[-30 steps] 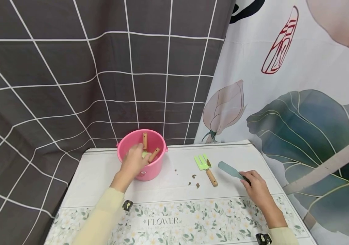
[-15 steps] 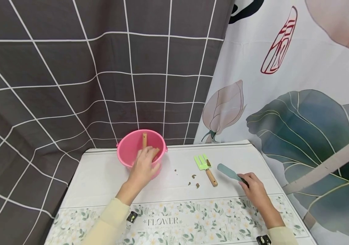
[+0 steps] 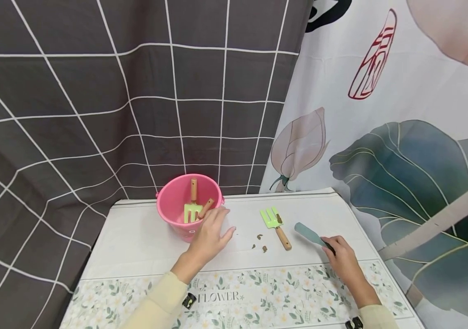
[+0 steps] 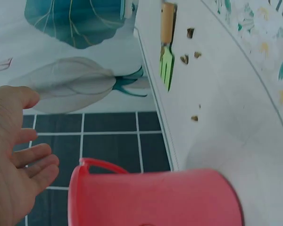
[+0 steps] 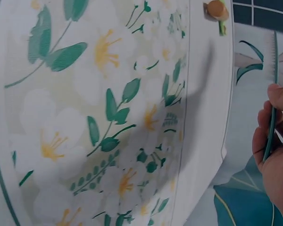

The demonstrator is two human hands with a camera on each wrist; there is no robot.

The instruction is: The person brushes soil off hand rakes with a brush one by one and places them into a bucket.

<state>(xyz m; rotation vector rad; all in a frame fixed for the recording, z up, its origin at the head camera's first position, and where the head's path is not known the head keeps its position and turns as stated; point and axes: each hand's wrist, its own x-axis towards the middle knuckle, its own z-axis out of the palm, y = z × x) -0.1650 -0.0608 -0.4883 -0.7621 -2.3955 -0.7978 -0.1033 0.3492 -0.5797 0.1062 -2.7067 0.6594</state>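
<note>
One smooth pink bucket stands on the table holding two round wooden handles, one on a flat green fork, the other handle with its head hard to make out; the left hand is just beside it, fingers loosely extended, thumb apart. A second green fork lies near three irregular brown crumbs, while the right hand pinches one slim blue-grey brush with fine bristles.
</note>
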